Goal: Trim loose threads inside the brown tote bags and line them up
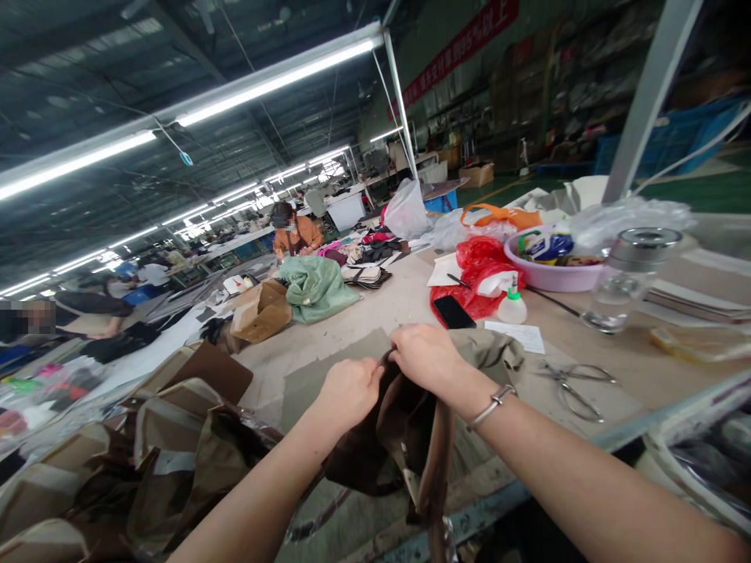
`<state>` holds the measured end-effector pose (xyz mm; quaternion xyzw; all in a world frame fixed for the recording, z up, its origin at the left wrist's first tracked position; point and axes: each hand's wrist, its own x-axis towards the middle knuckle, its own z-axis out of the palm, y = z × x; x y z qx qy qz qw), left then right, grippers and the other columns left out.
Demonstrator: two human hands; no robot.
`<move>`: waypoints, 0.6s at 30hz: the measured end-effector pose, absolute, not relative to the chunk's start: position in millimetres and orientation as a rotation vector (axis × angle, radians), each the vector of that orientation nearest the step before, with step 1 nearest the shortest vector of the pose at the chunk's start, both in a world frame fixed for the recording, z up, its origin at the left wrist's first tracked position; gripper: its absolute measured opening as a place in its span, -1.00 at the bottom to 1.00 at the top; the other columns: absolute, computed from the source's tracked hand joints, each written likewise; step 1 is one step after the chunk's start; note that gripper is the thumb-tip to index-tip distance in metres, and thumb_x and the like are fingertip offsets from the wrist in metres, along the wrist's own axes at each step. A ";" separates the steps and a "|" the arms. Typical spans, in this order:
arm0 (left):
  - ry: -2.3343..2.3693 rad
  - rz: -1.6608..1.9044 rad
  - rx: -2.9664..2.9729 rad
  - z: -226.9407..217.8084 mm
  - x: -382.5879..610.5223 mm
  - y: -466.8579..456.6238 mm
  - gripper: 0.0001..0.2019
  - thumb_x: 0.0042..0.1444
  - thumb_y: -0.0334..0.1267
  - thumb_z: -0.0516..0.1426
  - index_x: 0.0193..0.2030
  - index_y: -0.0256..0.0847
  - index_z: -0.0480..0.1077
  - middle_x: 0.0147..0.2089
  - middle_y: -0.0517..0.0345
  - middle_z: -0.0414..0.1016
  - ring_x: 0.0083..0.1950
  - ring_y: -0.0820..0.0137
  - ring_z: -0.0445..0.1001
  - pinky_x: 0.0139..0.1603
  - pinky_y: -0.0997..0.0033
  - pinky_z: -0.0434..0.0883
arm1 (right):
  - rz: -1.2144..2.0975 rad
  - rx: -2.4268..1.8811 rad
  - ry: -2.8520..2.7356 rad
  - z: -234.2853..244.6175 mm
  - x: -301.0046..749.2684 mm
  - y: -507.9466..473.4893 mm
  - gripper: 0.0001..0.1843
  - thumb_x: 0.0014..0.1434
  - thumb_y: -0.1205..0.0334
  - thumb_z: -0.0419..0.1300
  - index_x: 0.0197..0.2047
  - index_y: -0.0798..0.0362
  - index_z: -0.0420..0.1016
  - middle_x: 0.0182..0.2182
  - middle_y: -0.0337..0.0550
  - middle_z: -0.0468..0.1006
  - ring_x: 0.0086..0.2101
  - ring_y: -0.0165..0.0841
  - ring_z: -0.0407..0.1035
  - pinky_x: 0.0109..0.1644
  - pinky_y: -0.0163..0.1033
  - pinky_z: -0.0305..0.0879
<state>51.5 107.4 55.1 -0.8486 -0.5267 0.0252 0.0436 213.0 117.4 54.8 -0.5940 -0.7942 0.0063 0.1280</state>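
A dark brown fabric bag piece (pixel 404 430) hangs between my hands over the near edge of the worktable. My left hand (pixel 350 391) pinches its upper rim from the left. Close beside it, my right hand (pixel 425 356) grips the same rim, with a metal bracelet on that wrist. The fingertips of both hands almost meet, and the fabric edge between them is partly hidden. Lighter grey-beige cloth (pixel 484 348) spreads out behind my right hand. Under the bag piece lies a flat grey-green sheet (pixel 328 367).
Scissors (pixel 572 387), a glass jar (pixel 625 281), a phone (pixel 454 312), a small bottle (pixel 512 305) and a pink basin (pixel 555 275) stand to the right. Stacked brown bag pieces (pixel 176 438) fill the left. Beyond are a green sack (pixel 317 285), a cardboard box (pixel 261 309) and a person (pixel 299 234).
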 end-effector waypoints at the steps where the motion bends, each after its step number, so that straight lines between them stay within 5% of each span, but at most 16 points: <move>1: -1.623 0.087 -2.591 56.2 51.5 107.9 -0.63 0.24 -0.13 -0.14 -0.35 -0.23 0.41 -0.38 0.00 0.52 -0.30 0.25 0.49 -0.34 0.37 0.26 | 0.015 -1.735 -2.306 55.2 212.0 117.8 -0.75 0.15 0.16 0.06 -0.25 0.06 0.52 -0.30 -0.01 0.56 -0.24 -0.23 0.44 -0.22 -0.27 0.28; 9: -1.646 -0.035 -2.683 57.9 54.0 123.2 -0.70 0.19 -0.09 -0.03 -0.14 -0.16 0.44 -0.21 0.04 0.54 -0.16 0.27 0.49 -0.19 0.39 0.32 | 0.042 -1.745 -2.300 54.4 206.2 124.7 -0.73 0.17 0.17 0.05 -0.25 0.11 0.52 -0.30 0.04 0.55 -0.24 -0.22 0.44 -0.21 -0.26 0.28; 15: -1.608 0.001 -2.637 50.7 55.3 132.3 -0.66 0.23 -0.17 -0.10 -0.26 -0.26 0.45 -0.31 -0.06 0.54 -0.23 0.25 0.50 -0.22 0.37 0.33 | 0.148 -1.502 -2.273 64.0 227.2 102.2 -0.74 0.15 0.09 0.12 -0.16 0.03 0.48 -0.32 -0.15 0.55 -0.27 -0.34 0.42 -0.22 -0.34 0.27; 18: -1.627 -0.040 -2.628 48.6 52.8 133.1 -0.63 0.24 -0.16 -0.14 -0.30 -0.26 0.45 -0.35 -0.06 0.52 -0.25 0.24 0.50 -0.27 0.37 0.33 | 0.127 -1.376 -2.227 69.5 247.2 59.4 -0.69 0.26 0.08 -0.02 -0.08 0.02 0.43 -0.22 -0.10 0.52 -0.23 -0.35 0.39 -0.16 -0.31 0.28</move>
